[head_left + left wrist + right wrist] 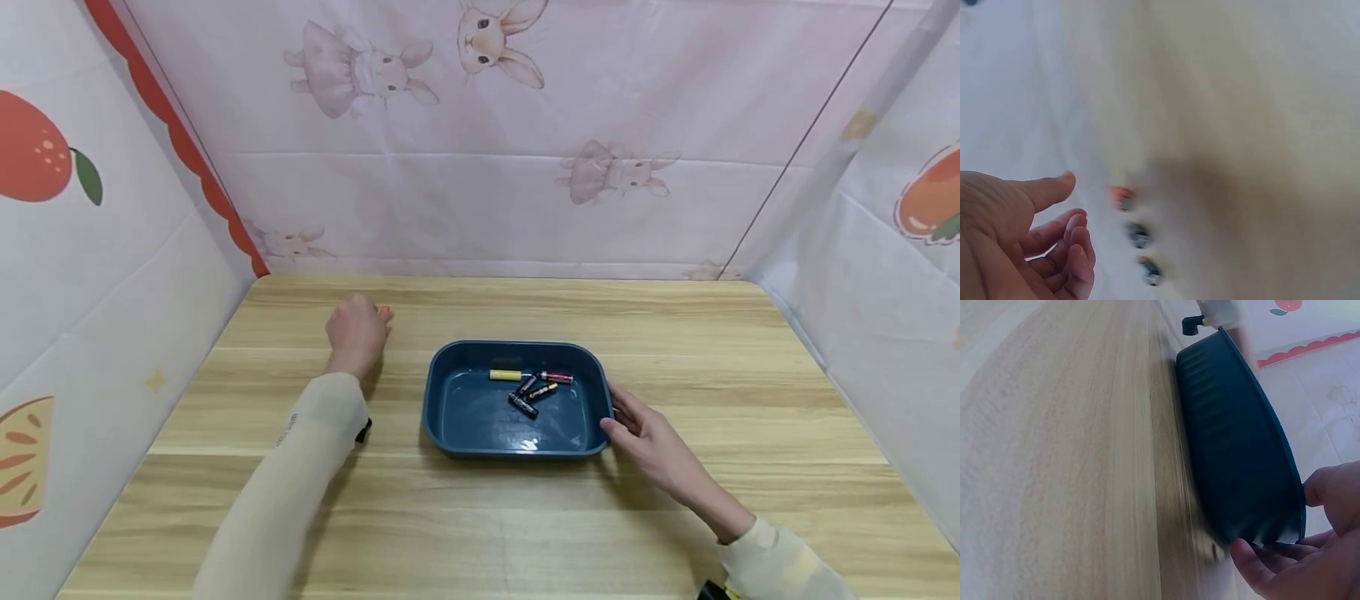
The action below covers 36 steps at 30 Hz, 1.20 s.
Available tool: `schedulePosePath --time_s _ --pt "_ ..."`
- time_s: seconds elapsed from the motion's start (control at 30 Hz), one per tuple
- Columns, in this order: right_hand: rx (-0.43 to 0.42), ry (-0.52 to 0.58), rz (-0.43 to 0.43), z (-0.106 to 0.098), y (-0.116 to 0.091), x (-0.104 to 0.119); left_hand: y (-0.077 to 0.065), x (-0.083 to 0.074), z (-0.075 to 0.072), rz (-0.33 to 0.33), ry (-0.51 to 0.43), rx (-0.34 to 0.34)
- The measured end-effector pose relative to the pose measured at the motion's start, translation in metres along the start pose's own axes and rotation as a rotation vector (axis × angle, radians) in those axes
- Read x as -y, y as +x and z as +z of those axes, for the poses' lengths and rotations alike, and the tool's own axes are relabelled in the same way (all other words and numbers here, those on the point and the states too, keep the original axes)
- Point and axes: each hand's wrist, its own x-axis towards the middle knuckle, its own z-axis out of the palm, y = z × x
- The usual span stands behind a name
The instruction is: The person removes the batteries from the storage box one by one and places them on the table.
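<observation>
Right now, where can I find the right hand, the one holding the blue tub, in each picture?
Head: the right hand is right of the middle, below centre, at the right end of the blue tub.
Left wrist: not in it; that's the left hand.
Right wrist: bottom right corner, holding the tub.
Shared landmark: the wooden tabletop, blurry in the left wrist view.
</observation>
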Motion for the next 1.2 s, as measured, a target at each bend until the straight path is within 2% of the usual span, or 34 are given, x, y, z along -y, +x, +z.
schedulePosePath --time_s 0.07,0.17,0.23,0.3,0.47,0.63,0.83,0.97,1.03,1.1,1.2 --pt "0.001 0.001 -0.002 0.000 0.000 -0.001 -0.001 -0.007 -0.008 0.035 -0.027 -0.029" --pt "0.001 0.004 -0.008 0.000 0.000 -0.001 -0.005 -0.022 -0.020 0.111 -0.118 -0.069" --pt "0.001 0.005 -0.011 -0.001 -0.001 -0.001 -0.012 -0.034 -0.028 0.162 -0.189 -0.051" --pt "0.001 0.005 -0.012 -0.001 -0.001 -0.001 -0.022 -0.047 -0.035 0.218 -0.247 -0.002" --pt "-0.002 0.006 -0.018 -0.001 -0.002 -0.002 -0.051 -0.077 -0.042 0.301 -0.323 0.189" --pt "-0.007 0.013 -0.022 0.001 -0.003 -0.003 -0.074 -0.095 -0.029 0.367 -0.396 0.307" --pt "-0.003 0.019 -0.007 0.001 -0.003 -0.002 -0.095 -0.104 -0.008 0.388 -0.446 0.417" --pt "-0.003 0.021 -0.014 0.001 -0.002 -0.003 -0.103 -0.109 0.005 0.421 -0.380 0.469" --pt "-0.003 0.024 -0.018 0.001 -0.001 -0.003 -0.107 -0.111 0.012 0.432 -0.329 0.469" --pt "-0.002 0.028 -0.021 0.001 -0.001 -0.003 -0.111 -0.114 0.017 0.407 -0.284 0.456" --pt "-0.005 0.033 -0.023 0.002 0.000 -0.003 -0.119 -0.120 0.025 0.309 -0.226 0.468"
